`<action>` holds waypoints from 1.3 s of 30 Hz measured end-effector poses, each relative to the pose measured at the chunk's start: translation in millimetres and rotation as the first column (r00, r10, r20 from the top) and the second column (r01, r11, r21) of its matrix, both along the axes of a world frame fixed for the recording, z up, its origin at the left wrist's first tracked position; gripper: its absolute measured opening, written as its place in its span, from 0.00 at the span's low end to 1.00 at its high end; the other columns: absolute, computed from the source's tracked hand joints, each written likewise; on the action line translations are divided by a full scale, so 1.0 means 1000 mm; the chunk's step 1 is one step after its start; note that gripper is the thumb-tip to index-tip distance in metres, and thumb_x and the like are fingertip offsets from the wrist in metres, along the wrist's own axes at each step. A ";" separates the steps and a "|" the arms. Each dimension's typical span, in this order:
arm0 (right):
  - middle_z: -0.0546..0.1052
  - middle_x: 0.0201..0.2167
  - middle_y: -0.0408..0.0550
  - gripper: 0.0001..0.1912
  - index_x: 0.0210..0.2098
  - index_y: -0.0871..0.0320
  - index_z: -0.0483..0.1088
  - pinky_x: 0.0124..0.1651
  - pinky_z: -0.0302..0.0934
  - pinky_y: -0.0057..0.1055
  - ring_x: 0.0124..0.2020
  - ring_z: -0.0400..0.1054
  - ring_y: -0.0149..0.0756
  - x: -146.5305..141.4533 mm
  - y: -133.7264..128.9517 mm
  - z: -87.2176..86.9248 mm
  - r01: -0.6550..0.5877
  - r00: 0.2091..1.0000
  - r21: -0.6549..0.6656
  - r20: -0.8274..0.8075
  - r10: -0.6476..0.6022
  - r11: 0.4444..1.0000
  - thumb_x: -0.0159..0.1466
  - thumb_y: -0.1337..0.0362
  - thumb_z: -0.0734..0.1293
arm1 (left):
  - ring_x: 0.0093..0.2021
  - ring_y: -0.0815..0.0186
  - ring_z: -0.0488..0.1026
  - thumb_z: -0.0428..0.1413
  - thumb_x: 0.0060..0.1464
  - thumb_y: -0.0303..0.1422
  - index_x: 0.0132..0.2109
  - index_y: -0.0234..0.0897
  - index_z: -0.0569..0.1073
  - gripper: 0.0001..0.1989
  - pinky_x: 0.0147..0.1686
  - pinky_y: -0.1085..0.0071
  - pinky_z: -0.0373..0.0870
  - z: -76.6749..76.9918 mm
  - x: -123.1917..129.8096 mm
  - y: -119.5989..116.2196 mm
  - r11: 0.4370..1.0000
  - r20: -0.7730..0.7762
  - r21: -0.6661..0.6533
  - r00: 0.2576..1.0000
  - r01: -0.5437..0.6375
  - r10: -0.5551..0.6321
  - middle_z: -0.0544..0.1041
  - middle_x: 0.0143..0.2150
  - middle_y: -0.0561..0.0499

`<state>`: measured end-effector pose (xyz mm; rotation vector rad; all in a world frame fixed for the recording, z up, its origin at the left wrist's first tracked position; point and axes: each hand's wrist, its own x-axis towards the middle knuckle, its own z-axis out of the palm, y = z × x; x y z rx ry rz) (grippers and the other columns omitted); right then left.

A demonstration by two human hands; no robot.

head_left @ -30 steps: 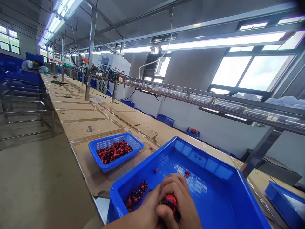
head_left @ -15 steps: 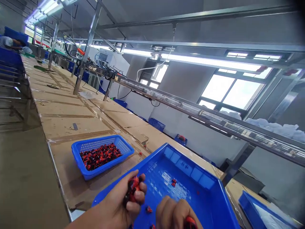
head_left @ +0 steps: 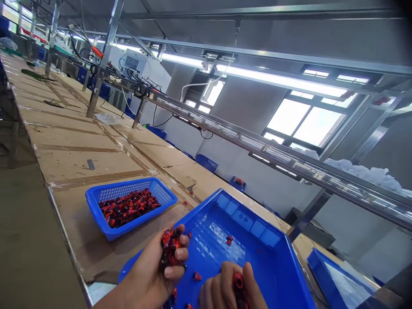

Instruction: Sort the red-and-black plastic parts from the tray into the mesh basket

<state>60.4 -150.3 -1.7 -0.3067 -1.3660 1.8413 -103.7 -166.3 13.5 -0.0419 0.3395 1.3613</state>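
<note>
My left hand [head_left: 157,268] is wrapped round several small red-and-black pieces [head_left: 171,249], palm up over the left edge of a large blue tray [head_left: 267,274]. Inside the tray's near part, my right hand [head_left: 230,287] has its fingers closed on a red-and-black piece [head_left: 238,281] with a round opening at its end. Loose pieces lie on the tray floor, one near the middle [head_left: 229,240] and another between my hands [head_left: 197,276]. A blue perforated basket [head_left: 111,234] left of the tray holds a heap of similar pieces.
The long table [head_left: 86,141] is covered with taped cardboard. Metal posts [head_left: 104,60] and a low rail [head_left: 225,131] run along its far side. Another blue tray [head_left: 341,279] with white sheeting is at the right.
The view has shifted, so the basket and tray appear further left. My right hand has turned, showing the end of its piece. My left hand still holds its pieces.
</note>
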 end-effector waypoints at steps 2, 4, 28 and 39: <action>0.51 0.09 0.36 0.32 0.13 0.53 0.51 0.21 0.50 0.28 0.12 0.47 0.28 -0.003 -0.001 -0.001 -0.061 0.997 -0.035 -0.054 0.059 0.998 0.62 0.37 0.53 | 0.17 0.76 0.61 0.45 0.63 0.34 0.37 0.36 0.65 0.08 0.08 0.85 0.48 0.001 0.000 -0.001 1.000 -0.012 0.005 1.000 -0.002 0.002 0.62 0.28 0.54; 0.50 0.08 0.37 0.32 0.12 0.53 0.49 0.19 0.48 0.28 0.11 0.46 0.28 -0.007 -0.002 0.000 -0.144 0.981 -0.043 -0.135 0.137 0.989 0.63 0.39 0.52 | 0.16 0.76 0.60 0.44 0.63 0.34 0.37 0.37 0.65 0.08 0.08 0.84 0.48 0.001 0.000 -0.002 1.000 -0.016 0.005 1.000 0.003 -0.003 0.62 0.28 0.54; 0.49 0.06 0.34 0.26 0.15 0.56 0.58 0.12 0.46 0.22 0.09 0.45 0.26 -0.002 0.003 0.008 -0.040 0.998 -0.392 -0.069 0.014 0.919 0.63 0.47 0.60 | 0.18 0.77 0.60 0.47 0.62 0.31 0.38 0.38 0.63 0.04 0.07 0.84 0.52 -0.002 -0.003 -0.003 0.995 -0.045 0.101 0.999 0.024 -0.019 0.59 0.30 0.55; 0.56 0.11 0.35 0.24 0.19 0.55 0.56 0.18 0.44 0.25 0.13 0.50 0.26 0.005 0.000 0.019 0.347 0.724 0.490 0.403 -0.560 0.800 0.64 0.47 0.59 | 0.18 0.77 0.60 0.43 0.63 0.31 0.38 0.38 0.64 0.07 0.07 0.85 0.53 0.000 -0.003 -0.004 0.993 -0.124 0.119 0.992 0.010 0.005 0.59 0.31 0.55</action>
